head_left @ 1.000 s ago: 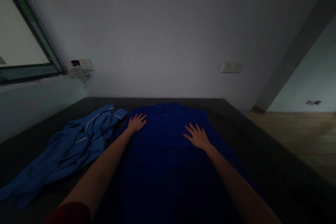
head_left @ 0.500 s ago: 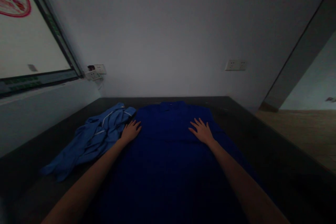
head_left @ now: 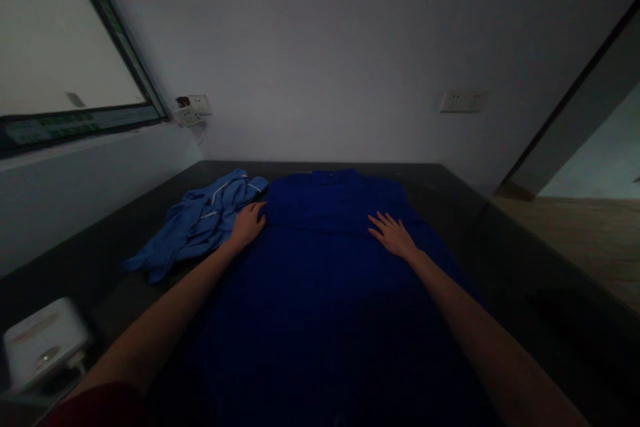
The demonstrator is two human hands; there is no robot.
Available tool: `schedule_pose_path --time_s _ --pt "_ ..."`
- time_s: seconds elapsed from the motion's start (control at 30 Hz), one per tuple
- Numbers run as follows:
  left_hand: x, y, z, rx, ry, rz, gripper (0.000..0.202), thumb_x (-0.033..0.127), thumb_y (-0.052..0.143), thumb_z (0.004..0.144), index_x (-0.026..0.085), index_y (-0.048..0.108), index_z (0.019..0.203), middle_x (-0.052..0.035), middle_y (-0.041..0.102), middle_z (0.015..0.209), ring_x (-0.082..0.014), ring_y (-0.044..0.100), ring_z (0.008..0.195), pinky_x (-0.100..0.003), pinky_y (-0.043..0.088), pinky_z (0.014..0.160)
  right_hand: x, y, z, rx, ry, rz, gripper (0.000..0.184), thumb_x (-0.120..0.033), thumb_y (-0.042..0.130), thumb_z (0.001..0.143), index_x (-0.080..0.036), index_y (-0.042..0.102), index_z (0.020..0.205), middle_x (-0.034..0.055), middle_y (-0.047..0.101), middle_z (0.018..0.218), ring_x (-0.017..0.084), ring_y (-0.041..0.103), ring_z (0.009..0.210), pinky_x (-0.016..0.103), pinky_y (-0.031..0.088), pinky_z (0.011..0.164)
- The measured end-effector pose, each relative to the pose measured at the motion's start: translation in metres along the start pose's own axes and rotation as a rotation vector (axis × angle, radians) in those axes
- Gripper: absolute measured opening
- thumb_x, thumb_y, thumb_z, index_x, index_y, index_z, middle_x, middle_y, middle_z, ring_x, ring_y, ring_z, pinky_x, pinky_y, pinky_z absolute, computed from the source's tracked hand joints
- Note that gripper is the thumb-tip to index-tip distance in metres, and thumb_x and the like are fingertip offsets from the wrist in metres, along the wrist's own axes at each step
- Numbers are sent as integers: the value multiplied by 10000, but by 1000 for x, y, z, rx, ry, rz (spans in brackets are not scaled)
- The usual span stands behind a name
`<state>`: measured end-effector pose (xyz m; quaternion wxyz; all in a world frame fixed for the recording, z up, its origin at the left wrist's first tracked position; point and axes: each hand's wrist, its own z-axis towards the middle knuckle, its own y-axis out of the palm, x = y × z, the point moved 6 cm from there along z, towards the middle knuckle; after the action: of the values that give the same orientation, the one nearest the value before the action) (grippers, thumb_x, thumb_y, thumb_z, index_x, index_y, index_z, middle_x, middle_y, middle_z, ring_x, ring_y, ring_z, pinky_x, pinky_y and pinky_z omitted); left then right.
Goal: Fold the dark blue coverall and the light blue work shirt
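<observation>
A dark blue garment with what looks like a collar at its far end, probably a shirt [head_left: 320,267], lies spread out on the dark table [head_left: 465,213]. My left hand [head_left: 247,225] rests at the garment's left edge, palm down, fingers stretched forward and thumb apart. On the right part of the cloth, my right hand [head_left: 393,235] lies flat with its fingers spread. Neither hand grips anything that I can see. A lighter blue garment with white piping [head_left: 200,223] lies crumpled just left of my left hand.
A white box-like device [head_left: 45,340] with a cable sits at the near left. Wall sockets [head_left: 463,101] are on the back wall, with a power strip [head_left: 189,117] in the left corner below a window [head_left: 65,47]. The table's right edge drops to a tan floor [head_left: 575,227].
The view has tipped down and shifted slightly left, bringing the white device into sight. My left hand's fingers are closer together at the dark garment's edge. My right hand stays spread on the cloth.
</observation>
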<state>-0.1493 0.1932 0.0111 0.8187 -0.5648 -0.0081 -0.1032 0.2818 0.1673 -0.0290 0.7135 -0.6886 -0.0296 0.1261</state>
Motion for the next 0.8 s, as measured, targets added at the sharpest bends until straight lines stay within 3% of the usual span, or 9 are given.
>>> schedule_pose_path --time_s 0.1,0.23,0.37,0.5,0.67,0.8 --pt "-24 -19 -22 -79 -28 -60 482 290 429 854 162 467 1316 -102 564 1280 -228 558 1139 -330 425 985 1 1 2 5 2 16 630 -611 217 931 -302 278 1476 54 208 1564 293 135 1435 562 149 1115" --pt "-54 -44 -60 -343 -78 -95 426 391 442 819 179 573 1165 -67 674 1056 -211 647 921 -291 488 824 0 0 0 57 -22 44 617 -579 233 937 -265 327 1460 75 264 1545 295 179 1425 563 180 1107" --pt "-61 -76 -103 -532 -95 -69 381 470 442 800 207 631 999 -39 708 933 -202 660 824 -257 484 722 7 -5 -1 135 -53 67 587 -525 279 933 -194 449 1388 115 375 1487 295 260 1397 527 247 1096" --pt "-58 -98 -147 -654 -123 -80 374 507 446 787 215 645 909 -32 712 847 -198 663 765 -259 478 678 14 -25 -12 193 -137 78 550 -507 319 903 -155 586 1230 147 520 1363 295 398 1319 478 313 1075" --pt "-54 -105 -210 -810 -239 -214 444 615 479 740 213 666 749 -51 704 730 -218 663 679 -267 479 590 37 -70 -76 229 -121 224 528 -619 358 836 -228 659 1024 110 671 1116 298 618 1033 489 435 950" --pt "-46 -101 -249 -879 -397 -397 465 654 544 666 221 675 778 -14 716 725 -214 663 658 -258 500 566 84 -85 -163 167 140 304 475 -719 447 748 -312 678 831 107 714 906 309 666 805 477 497 784"
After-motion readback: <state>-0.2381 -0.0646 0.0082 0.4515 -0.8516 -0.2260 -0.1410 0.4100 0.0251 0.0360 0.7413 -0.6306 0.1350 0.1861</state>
